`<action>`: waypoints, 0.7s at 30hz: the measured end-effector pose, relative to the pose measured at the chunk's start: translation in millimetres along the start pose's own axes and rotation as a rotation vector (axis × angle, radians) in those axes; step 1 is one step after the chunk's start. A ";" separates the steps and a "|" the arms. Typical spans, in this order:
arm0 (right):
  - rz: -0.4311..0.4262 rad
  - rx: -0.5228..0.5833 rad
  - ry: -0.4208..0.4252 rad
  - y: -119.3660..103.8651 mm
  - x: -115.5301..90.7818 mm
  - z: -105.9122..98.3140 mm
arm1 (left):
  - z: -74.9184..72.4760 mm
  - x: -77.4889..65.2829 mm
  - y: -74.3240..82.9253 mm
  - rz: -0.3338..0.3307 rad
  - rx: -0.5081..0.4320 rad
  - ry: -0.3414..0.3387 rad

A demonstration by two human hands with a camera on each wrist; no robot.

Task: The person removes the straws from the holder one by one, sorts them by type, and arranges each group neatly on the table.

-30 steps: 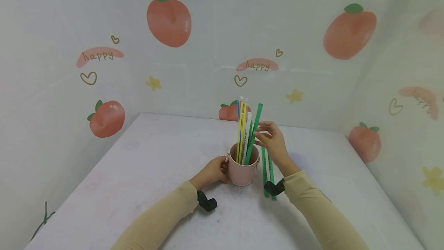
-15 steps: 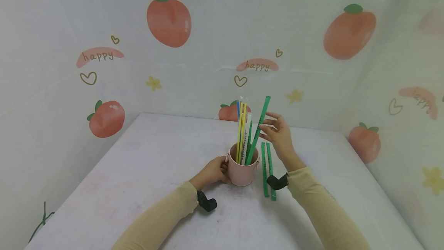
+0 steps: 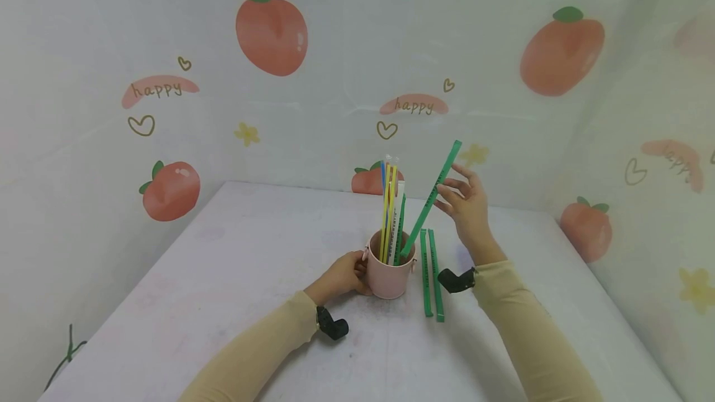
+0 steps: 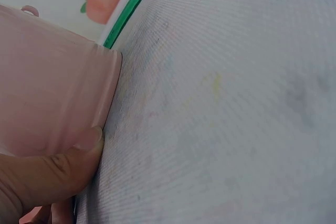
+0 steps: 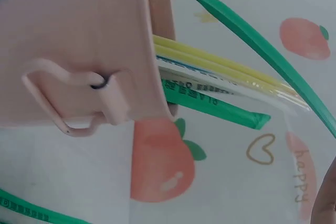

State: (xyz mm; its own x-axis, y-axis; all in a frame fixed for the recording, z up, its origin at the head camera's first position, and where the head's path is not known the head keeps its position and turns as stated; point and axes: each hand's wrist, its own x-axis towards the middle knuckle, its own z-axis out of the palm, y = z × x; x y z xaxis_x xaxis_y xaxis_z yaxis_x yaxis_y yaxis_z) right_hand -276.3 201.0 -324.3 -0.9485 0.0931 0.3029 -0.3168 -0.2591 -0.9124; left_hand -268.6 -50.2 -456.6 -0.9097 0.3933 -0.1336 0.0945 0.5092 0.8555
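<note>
A small pink bucket (image 3: pixel 389 281) stands upright on the table, with several yellow, white, blue and green wrapped straws (image 3: pixel 393 222) sticking up out of it. My left hand (image 3: pixel 343 275) grips its left side; in the left wrist view the thumb (image 4: pixel 79 156) presses near the base. Right of and above the bucket, my right hand (image 3: pixel 468 209) pinches a green wrapped straw (image 3: pixel 432 197) around its middle. That straw slants up to the right, its lower end at the bucket's mouth. In the right wrist view, this green straw (image 5: pixel 262 45) shows beyond the rim, apart from the others.
Two more green wrapped straws (image 3: pixel 426 278) lie side by side on the white table (image 3: pixel 268 234), right of the bucket and partly beneath the right wrist camera. A fruit-print curtain (image 3: pixel 335 110) hangs behind the table. At the far left is a thin dark green stem-like thing (image 3: pixel 71 352).
My right hand has moved up and to the right, drawing the green straw out of the bucket and tilting it further. My left hand has stayed on the bucket.
</note>
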 end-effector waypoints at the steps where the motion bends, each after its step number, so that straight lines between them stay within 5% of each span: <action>1: 0.002 0.012 0.012 -1.1 0.8 -1.3 | -0.1 -0.1 0.0 0.001 0.002 0.000; 12: 0.032 0.095 0.103 -9.6 5.7 -20.2 | 1.0 1.5 -2.1 0.001 0.021 0.004; 21: 0.057 0.040 0.110 -10.7 7.4 -37.9 | 1.2 2.4 -3.8 0.001 0.037 0.011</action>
State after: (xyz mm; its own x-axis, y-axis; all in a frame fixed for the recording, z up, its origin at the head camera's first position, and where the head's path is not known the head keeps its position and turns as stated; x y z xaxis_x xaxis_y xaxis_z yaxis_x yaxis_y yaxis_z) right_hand -279.7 240.9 -322.7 -0.9592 0.1812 0.2170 -0.2645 -0.3045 -0.9151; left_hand -270.7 -50.3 -460.7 -0.9140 0.3851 -0.1274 0.1095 0.5367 0.8366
